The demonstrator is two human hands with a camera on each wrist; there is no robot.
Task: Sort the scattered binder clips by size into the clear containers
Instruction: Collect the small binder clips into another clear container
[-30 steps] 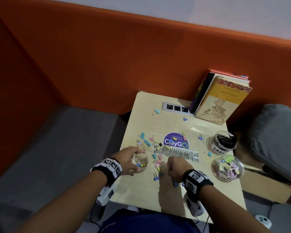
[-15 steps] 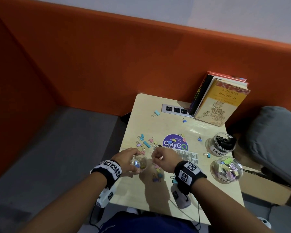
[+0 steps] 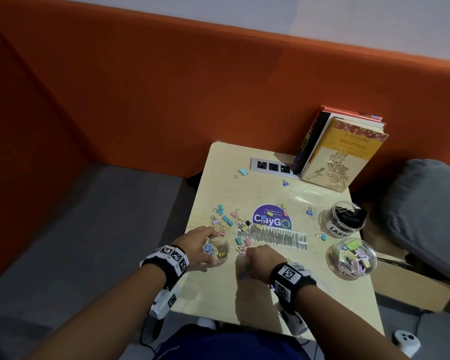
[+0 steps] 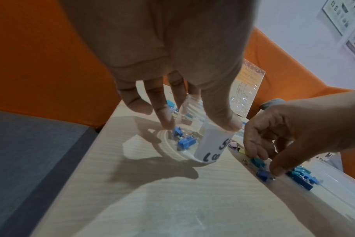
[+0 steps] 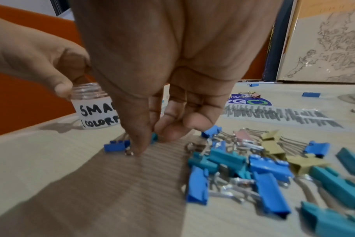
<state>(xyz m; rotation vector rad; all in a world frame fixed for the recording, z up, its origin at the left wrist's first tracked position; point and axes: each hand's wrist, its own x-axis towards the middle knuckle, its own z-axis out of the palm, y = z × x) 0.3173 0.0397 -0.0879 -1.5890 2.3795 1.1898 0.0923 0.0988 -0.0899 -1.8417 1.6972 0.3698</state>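
Note:
My left hand (image 3: 213, 246) (image 4: 195, 123) grips the rim of the small clear jar (image 3: 220, 253) (image 4: 211, 144) (image 5: 93, 109), labelled "SMALL". It stands on the table and holds several small clips. Just right of the jar, my right hand (image 3: 247, 258) (image 5: 152, 141) is down on the table with curled fingers. Its thumb and forefinger pinch a small teal binder clip (image 5: 154, 137) that still lies on the wood. A small blue clip (image 5: 114, 146) (image 4: 262, 174) lies beside the thumb. More coloured clips (image 3: 229, 219) (image 5: 253, 160) are scattered around the hands.
A medium jar (image 3: 351, 258) of pastel clips and a "LARGE" jar (image 3: 342, 219) of black clips stand at the table's right edge. Books (image 3: 340, 152) lean at the back right beside a socket strip (image 3: 270, 167). A purple sticker (image 3: 272, 220) marks the middle.
My right hand rose to the small jar half a second ago, then dropped back onto the clips near the front. The left hand stayed on the jar.

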